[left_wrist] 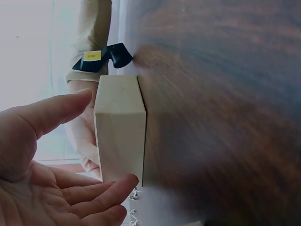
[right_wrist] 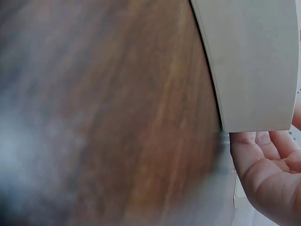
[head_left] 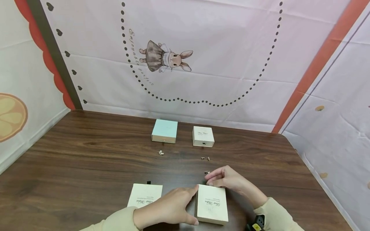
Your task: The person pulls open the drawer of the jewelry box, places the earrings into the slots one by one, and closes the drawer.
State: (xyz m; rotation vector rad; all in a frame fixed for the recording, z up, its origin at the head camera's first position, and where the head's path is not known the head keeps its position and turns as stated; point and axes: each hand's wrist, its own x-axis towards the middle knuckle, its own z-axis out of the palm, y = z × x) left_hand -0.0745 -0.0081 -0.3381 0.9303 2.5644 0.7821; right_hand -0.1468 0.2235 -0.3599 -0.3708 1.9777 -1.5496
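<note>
A cream lidded box (head_left: 212,203) with dark script lies flat on the table between my hands. Along its left side is my left hand (head_left: 176,205), thumb and fingers spread. In the left wrist view its fingertips (left_wrist: 129,183) are at the far corner of the box, and the thumb stands apart. My right hand (head_left: 228,178) is at the far edge of the box with bent fingers; whether they pinch anything there is hidden by the box in the right wrist view. Just beyond these fingers lies a small pair of earring-like pieces (head_left: 207,172).
A similar cream box (head_left: 145,194) with a black tab is partly behind my left arm. Farther back stand a light-blue box (head_left: 164,130) and a small white box (head_left: 203,136). Small metal pieces (head_left: 161,153) and a stud-like pair (head_left: 205,158) lie before them on the wooden table (head_left: 86,166).
</note>
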